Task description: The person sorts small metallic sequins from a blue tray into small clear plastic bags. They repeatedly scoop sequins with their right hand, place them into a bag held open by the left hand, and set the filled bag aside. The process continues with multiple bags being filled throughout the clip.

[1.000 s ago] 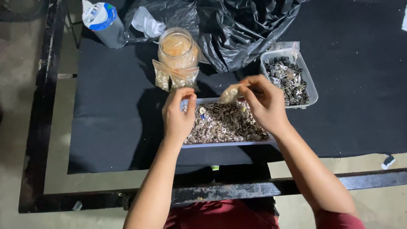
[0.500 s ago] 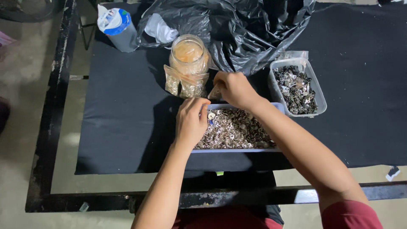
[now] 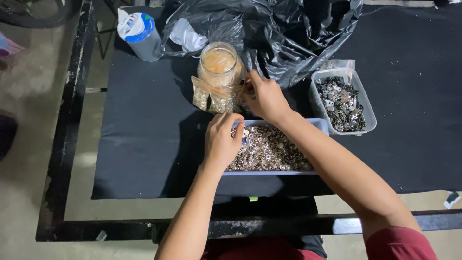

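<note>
Head view, looking down on a black cloth-covered table (image 3: pixel 144 144). I log positions by clock face from the centre of the shallow pale-blue plastic tray of small silvery metal rings (image 3: pixel 274 150).

Left hand (image 3: pixel 221 142): rests at the tray's 9 o'clock edge, fingers curled down into the rings. Whether it pinches any ring I cannot tell; the fingertips are hidden.

Right hand (image 3: pixel 264 98): reaches to 12 o'clock, thumb and fingers pressed together on the top edge of a small clear plastic bag of brass-coloured rings (image 3: pixel 214 98). The bag leans against a clear glass jar with orange-tinted contents (image 3: pixel 220 65), touching it.

Surroundings: clear rectangular plastic tub of dark mixed metal parts (image 3: pixel 342 102) at 2 o'clock, just beside the tray. Crumpled black plastic sack (image 3: pixel 288 33) at 12 to 1 o'clock. Grey cylindrical container with blue-and-white lid (image 3: pixel 139 31) at 11 o'clock, well apart.

Risks, my judgement:
- The bag is gripped by one edge only; if its mouth is open, tilting it would spill rings onto black cloth, where they are hard to recover.
- The jar stands touching the bag; a tug could tip it.
- The right forearm crosses over the tray's far corner; dragging it back low could catch the rim and scatter rings.
</note>
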